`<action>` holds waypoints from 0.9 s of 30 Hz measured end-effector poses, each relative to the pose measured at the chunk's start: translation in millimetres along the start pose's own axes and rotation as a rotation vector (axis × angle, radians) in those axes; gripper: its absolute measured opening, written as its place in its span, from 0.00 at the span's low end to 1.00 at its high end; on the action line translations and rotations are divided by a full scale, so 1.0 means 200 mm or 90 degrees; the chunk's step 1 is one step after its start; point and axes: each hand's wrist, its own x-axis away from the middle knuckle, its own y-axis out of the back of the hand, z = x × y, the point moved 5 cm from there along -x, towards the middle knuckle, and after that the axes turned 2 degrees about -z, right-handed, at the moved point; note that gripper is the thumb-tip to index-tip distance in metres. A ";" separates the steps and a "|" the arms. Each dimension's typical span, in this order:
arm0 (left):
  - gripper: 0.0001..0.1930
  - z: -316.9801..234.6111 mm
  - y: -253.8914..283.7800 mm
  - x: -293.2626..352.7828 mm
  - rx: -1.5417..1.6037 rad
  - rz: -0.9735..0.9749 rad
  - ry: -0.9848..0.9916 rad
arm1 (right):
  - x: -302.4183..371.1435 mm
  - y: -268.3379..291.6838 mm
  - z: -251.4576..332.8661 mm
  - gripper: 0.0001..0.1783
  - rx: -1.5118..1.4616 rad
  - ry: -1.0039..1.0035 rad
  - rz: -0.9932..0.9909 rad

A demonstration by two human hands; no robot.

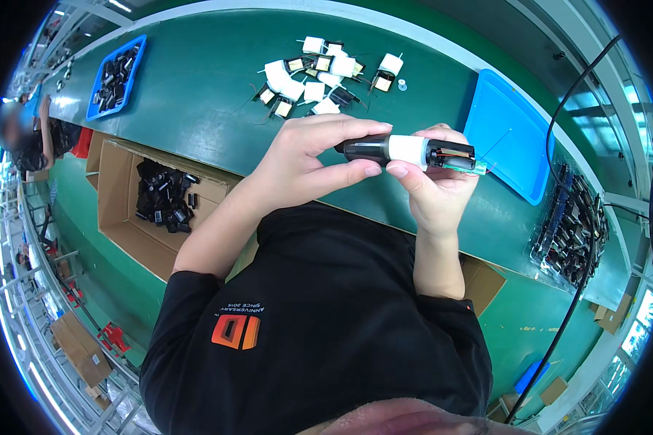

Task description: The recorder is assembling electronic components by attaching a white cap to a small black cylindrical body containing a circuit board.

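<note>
Over the green table, my left hand [319, 148] grips a dark, glossy plastic tube [368, 148] between thumb and fingers. Its right end meets a white cylinder [408, 149], and the two lie in one line. Around that white part are the fingers and thumb of my right hand [439, 190]. Out of the cylinder's right end comes a black frame [450, 154] with wires and a green circuit board [479, 168]. Beyond my hands, several loose white cylinders with black frames and wires [313, 92] lie in a heap.
A flat blue tray [510, 130] lies at right, beside a pile of dark parts [572, 230]. At far left is a blue bin [132, 80] of black parts. A cardboard box [123, 230] with black pieces stands left of me. A person [33, 138] sits at far left. A black cable [580, 290] hangs at right.
</note>
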 end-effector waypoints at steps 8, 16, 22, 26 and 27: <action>0.22 0.03 0.00 0.00 -0.025 -0.005 0.006 | 0.03 -0.01 -0.11 0.26 -0.081 -0.062 0.000; 0.25 0.02 0.02 -0.03 0.034 0.046 0.160 | -0.07 0.05 0.06 0.28 0.174 0.036 0.205; 0.31 -0.07 -0.04 -0.07 0.003 0.078 -0.096 | 0.02 0.11 -0.12 0.17 -0.183 -0.147 0.126; 0.28 -0.16 -0.09 -0.10 -0.062 -0.043 -0.240 | 0.07 0.08 -0.19 0.19 -0.431 -0.215 0.114; 0.28 -0.16 -0.12 -0.10 -0.068 -0.027 -0.246 | 0.08 0.09 -0.22 0.19 -0.481 -0.252 0.136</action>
